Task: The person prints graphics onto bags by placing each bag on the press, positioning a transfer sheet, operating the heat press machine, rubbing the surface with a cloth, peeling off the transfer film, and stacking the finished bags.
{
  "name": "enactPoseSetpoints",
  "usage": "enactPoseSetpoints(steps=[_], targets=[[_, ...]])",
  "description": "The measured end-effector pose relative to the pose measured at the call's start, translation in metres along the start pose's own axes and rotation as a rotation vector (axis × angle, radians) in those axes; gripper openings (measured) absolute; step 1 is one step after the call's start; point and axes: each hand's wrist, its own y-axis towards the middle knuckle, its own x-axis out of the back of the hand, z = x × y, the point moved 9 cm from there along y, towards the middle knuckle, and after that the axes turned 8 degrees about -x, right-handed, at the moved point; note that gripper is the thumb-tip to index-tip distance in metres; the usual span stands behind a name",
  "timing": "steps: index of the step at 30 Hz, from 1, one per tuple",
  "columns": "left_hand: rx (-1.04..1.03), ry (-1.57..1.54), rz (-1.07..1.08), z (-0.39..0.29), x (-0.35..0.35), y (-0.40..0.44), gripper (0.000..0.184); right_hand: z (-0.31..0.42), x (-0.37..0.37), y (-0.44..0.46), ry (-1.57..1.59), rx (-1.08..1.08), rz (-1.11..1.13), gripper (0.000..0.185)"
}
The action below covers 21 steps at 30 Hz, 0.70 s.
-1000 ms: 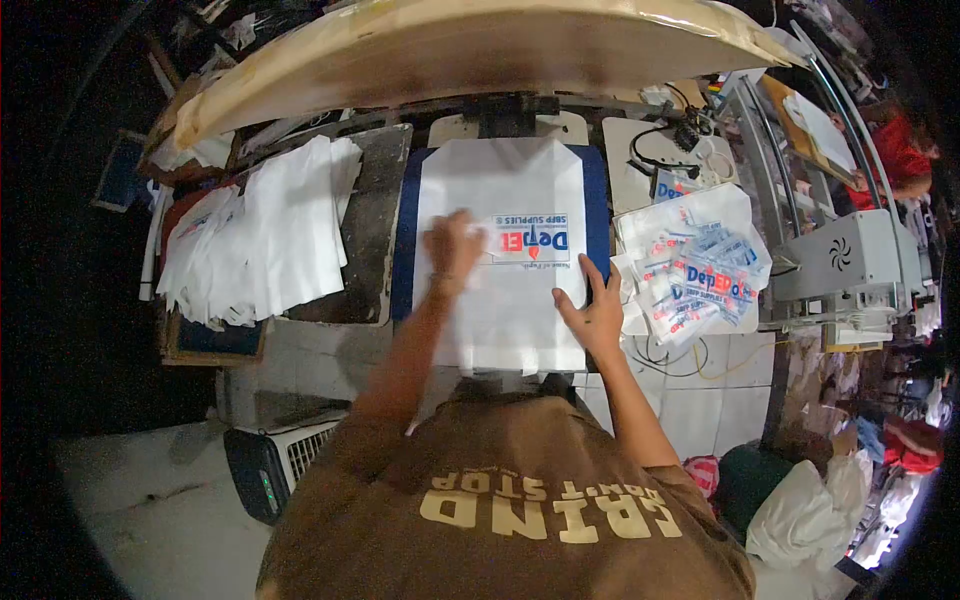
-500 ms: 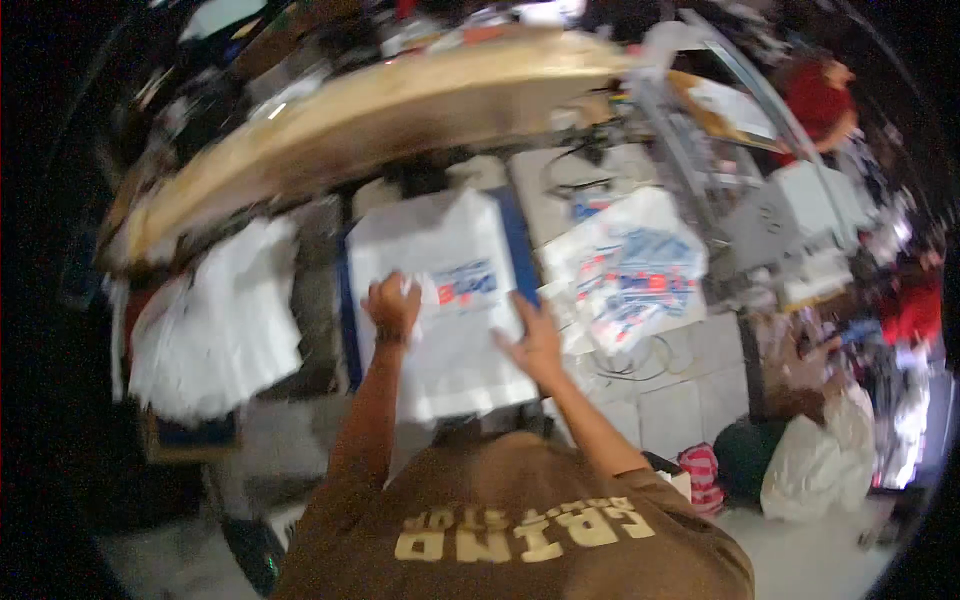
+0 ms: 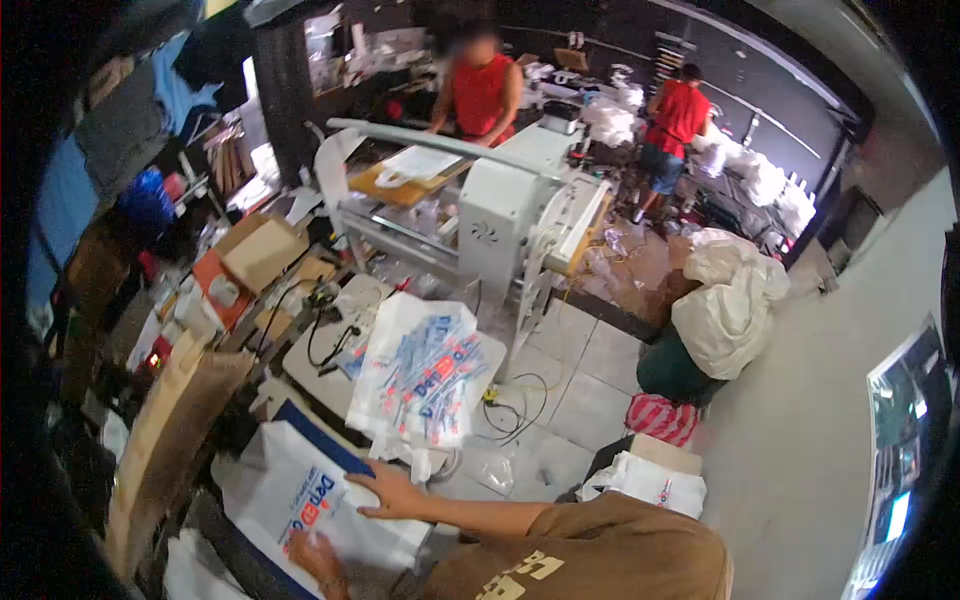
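Observation:
A white bag with blue and red lettering lies flat on a dark blue board at the lower left. My left hand rests on the bag beside the print, its fingers curled under; what they hold, if anything, is hidden. Across the bag's right edge lies my right hand, with thumb and fingers spread and nothing gripped. Beyond the board, a pile of printed white bags sits on a pale surface.
A white-framed machine stands ahead, with a person in red behind it. Another person is farther back. A curved wooden piece is at left. Cables lie on the tiled floor; a stuffed sack stands at right.
My view has swung right and up, so the bag and both hands now appear at the lower left. My left hand has moved toward the bag's near end; my right hand stays at its right edge.

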Motion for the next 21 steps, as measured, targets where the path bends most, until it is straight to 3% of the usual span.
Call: enactPoseSetpoints(steps=[1, 3, 4, 5, 7, 9, 10, 11, 13, 14, 15, 16, 17, 21], targets=[[0.002, -0.127, 0.027, 0.017, -0.011, 0.003, 0.033, -0.001, -0.002, 0.0, 0.022, 0.007, 0.002, 0.073], [0.472, -0.176, 0.404, 0.005, 0.031, 0.049, 0.036, 0.0, 0.003, -0.002, 0.024, 0.001, -0.037, 0.073], [0.4, 0.025, 0.403, 0.003, 0.021, 0.062, 0.036, 0.002, 0.002, -0.004, 0.047, 0.012, -0.04, 0.073], [0.383, 0.016, 0.402, -0.005, -0.01, 0.065, 0.036, 0.002, 0.002, -0.004, 0.066, 0.027, -0.039, 0.074], [-0.055, -0.186, 0.178, -0.06, -0.051, 0.086, 0.043, 0.0, 0.001, -0.005, 0.044, 0.013, -0.051, 0.075], [-0.144, -0.097, 0.238, -0.14, -0.033, 0.091, 0.04, -0.004, -0.005, -0.003, 0.083, 0.0, -0.014, 0.076], [-0.026, -0.259, 0.457, -0.145, -0.026, 0.091, 0.034, -0.004, -0.005, -0.003, 0.083, 0.03, -0.038, 0.076], [-0.066, -0.262, 0.433, -0.1, -0.042, 0.065, 0.041, -0.002, -0.004, -0.005, 0.052, 0.066, -0.093, 0.076], [-0.148, -0.264, 0.384, -0.014, -0.069, 0.015, 0.059, -0.004, -0.009, -0.002, 0.081, -0.004, 0.035, 0.077], [-0.152, -0.162, 0.249, -0.017, -0.02, 0.031, 0.049, -0.009, -0.011, -0.001, 0.079, -0.013, 0.024, 0.077], [-0.154, 0.259, 0.276, 0.011, -0.03, 0.03, 0.048, -0.009, -0.014, -0.001, 0.104, 0.019, -0.02, 0.077], [-0.053, 0.1, 0.334, 0.018, -0.039, 0.047, 0.049, -0.007, -0.013, -0.002, 0.132, 0.053, -0.059, 0.077], [0.055, -0.057, 0.388, 0.02, -0.052, 0.059, 0.05, -0.01, -0.016, -0.002, 0.133, 0.046, -0.06, 0.077], [0.017, -0.048, 0.33, -0.067, -0.062, 0.068, 0.052, -0.004, -0.011, -0.004, 0.105, 0.04, -0.026, 0.075]])
